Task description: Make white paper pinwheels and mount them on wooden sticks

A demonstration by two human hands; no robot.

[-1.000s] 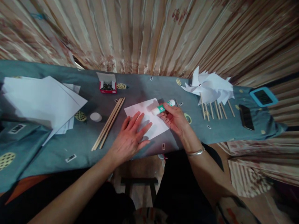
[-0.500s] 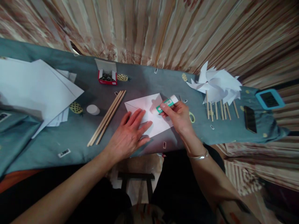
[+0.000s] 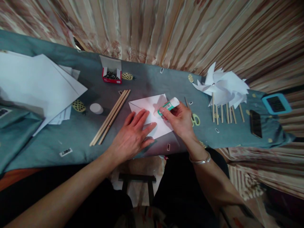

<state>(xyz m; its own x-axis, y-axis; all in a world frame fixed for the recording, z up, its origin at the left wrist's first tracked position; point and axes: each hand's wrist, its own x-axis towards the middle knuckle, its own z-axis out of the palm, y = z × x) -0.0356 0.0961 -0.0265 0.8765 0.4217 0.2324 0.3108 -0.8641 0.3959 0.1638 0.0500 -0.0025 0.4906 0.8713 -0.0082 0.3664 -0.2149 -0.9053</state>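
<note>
A green and white glue stick (image 3: 169, 106) is gripped in my right hand (image 3: 182, 122), tilted with its lower end at the paper. Beneath it lies a white sheet of paper (image 3: 152, 104) with a crease line near its left corner. My left hand (image 3: 131, 134) rests on the paper's left part, fingers spread. Just right of my right hand, partly hidden by it, are scissors with light green handles (image 3: 196, 119). To the left of my left hand lie three wooden sticks (image 3: 111, 117), and beyond them a white round cap (image 3: 96, 108).
White paper sheets (image 3: 47, 82) are stacked at the left. An open red box (image 3: 112, 76) of small dark pieces stands at the back. Paper pinwheels on sticks (image 3: 223, 85) lie at the right, near a phone (image 3: 256, 124) and a blue-framed device (image 3: 276, 104). Curtains (image 3: 152, 31) border the table.
The glue stick has tipped and shifted slightly in my right hand over the paper. More of the scissors shows now. My left hand stays on the paper; the view has shifted a little.
</note>
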